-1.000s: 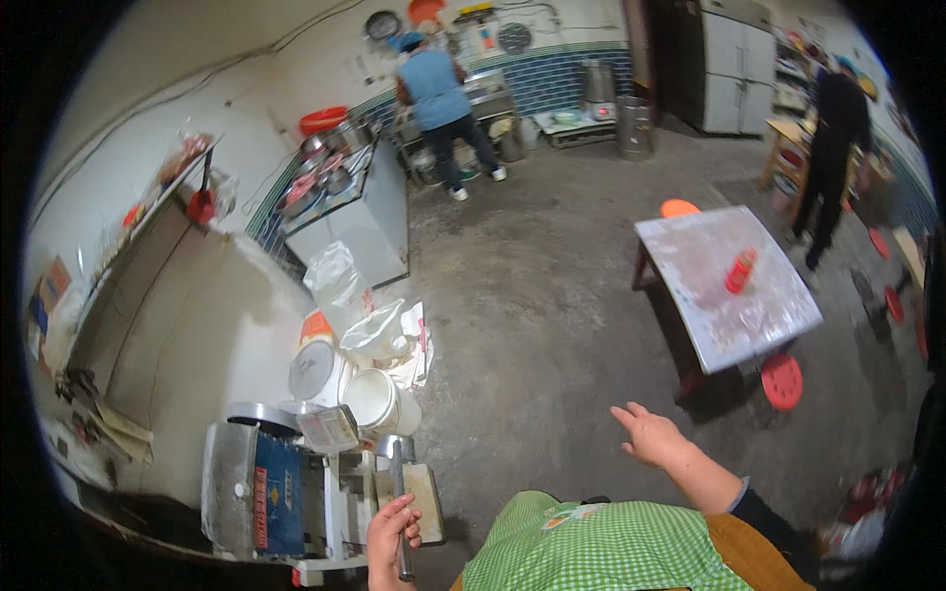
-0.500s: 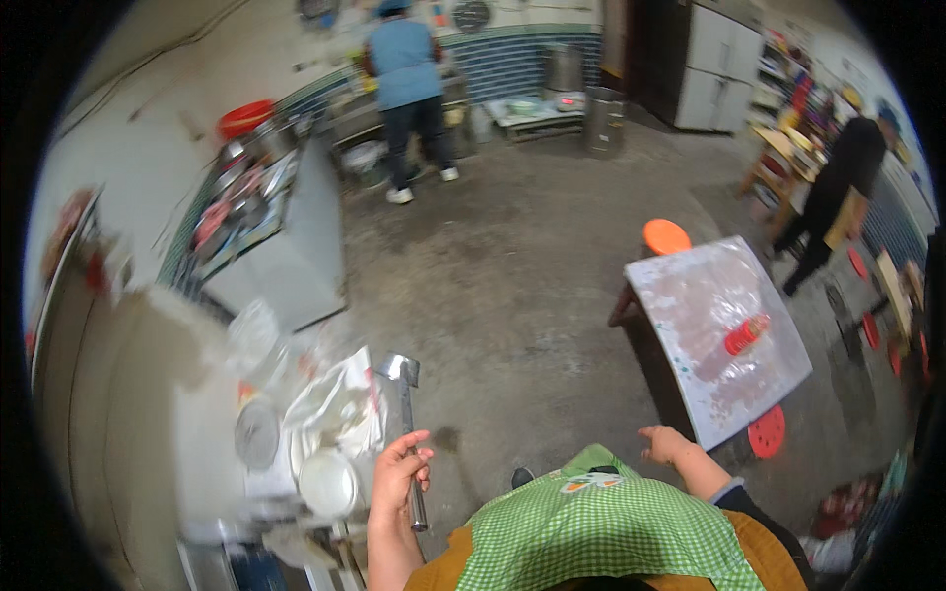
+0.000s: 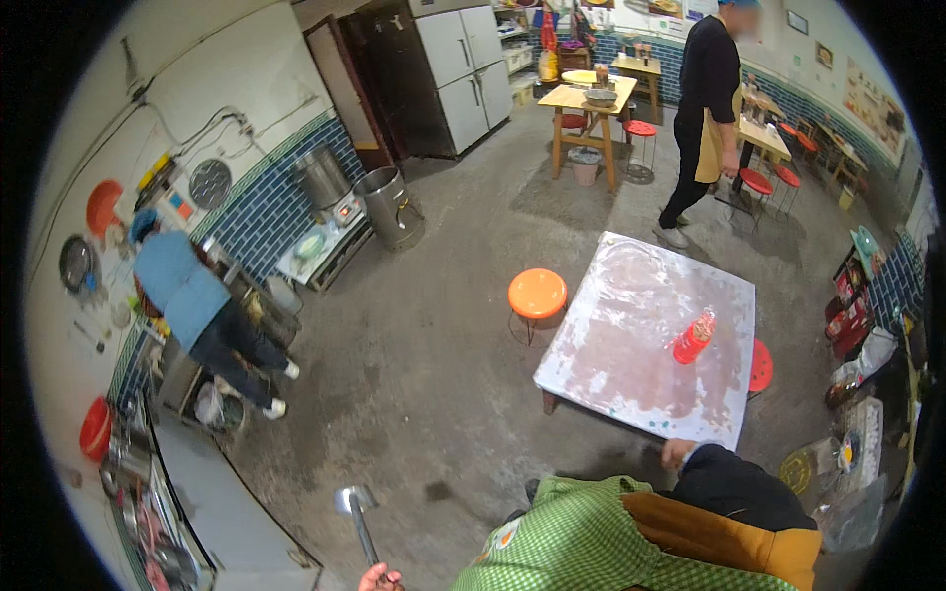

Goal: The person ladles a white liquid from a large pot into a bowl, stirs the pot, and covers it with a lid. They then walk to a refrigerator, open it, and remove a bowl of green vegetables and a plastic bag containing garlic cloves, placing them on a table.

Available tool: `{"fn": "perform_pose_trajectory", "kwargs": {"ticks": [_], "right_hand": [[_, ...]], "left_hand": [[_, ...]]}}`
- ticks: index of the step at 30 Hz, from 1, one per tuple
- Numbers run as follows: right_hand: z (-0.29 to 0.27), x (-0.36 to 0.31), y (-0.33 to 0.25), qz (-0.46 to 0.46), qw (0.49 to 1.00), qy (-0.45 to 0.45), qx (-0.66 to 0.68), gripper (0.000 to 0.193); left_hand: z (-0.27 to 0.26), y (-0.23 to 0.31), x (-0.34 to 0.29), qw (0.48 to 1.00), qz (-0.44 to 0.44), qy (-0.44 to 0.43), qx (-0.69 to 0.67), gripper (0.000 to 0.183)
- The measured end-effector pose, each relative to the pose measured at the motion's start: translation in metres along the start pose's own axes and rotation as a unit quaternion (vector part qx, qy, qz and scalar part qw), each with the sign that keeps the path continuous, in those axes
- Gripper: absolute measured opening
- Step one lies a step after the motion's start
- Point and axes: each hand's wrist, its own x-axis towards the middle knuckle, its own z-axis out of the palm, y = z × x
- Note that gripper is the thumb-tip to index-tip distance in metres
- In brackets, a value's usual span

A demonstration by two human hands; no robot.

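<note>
Lower in view now, long silvery metal ladle point(image 3: 355, 498) grasped in left hand point(image 3: 378, 579) — right hand point(image 3: 677, 453) near square whitish table point(image 3: 611, 345), grip unclear.

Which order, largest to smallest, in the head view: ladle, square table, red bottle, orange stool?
1. Square table
2. Orange stool
3. Red bottle
Ladle: unsure against stool and bottle; long but slim, and nearer the camera.

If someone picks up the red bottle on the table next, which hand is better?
Probably the right hand: it's by the near edge of the table, closer to the red bottle. The left hand is farther away and holds a ladle.
</note>
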Motion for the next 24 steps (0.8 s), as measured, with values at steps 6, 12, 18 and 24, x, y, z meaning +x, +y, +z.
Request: {"fn": "perform_pose_trajectory", "kwargs": {"ticks": [6,12,18,24], "right_hand": [[-0.064,0.197,-0.32,0.03,0.926,0.159,-0.341,0.039],[-0.112,0.312,-0.514,-0.186,0.921,0.184,-0.288,0.049],[-0.181,0.386,-0.478,0.133,0.875,-0.039,-0.464,0.048],[-0.248,0.383,-0.448,0.25,0.93,0.023,-0.269,0.044]], "left_hand": [[-0.127,0.044,0.188,0.906,-0.348,-0.025,-0.241,0.051],[-0.038,0.122,0.293,0.998,0.01,0.059,0.002,0.03],[0.049,0.26,0.464,0.99,-0.005,0.134,-0.032,0.031],[0.092,0.373,0.659,1.0,0.02,0.02,0.006,0.03]]}}
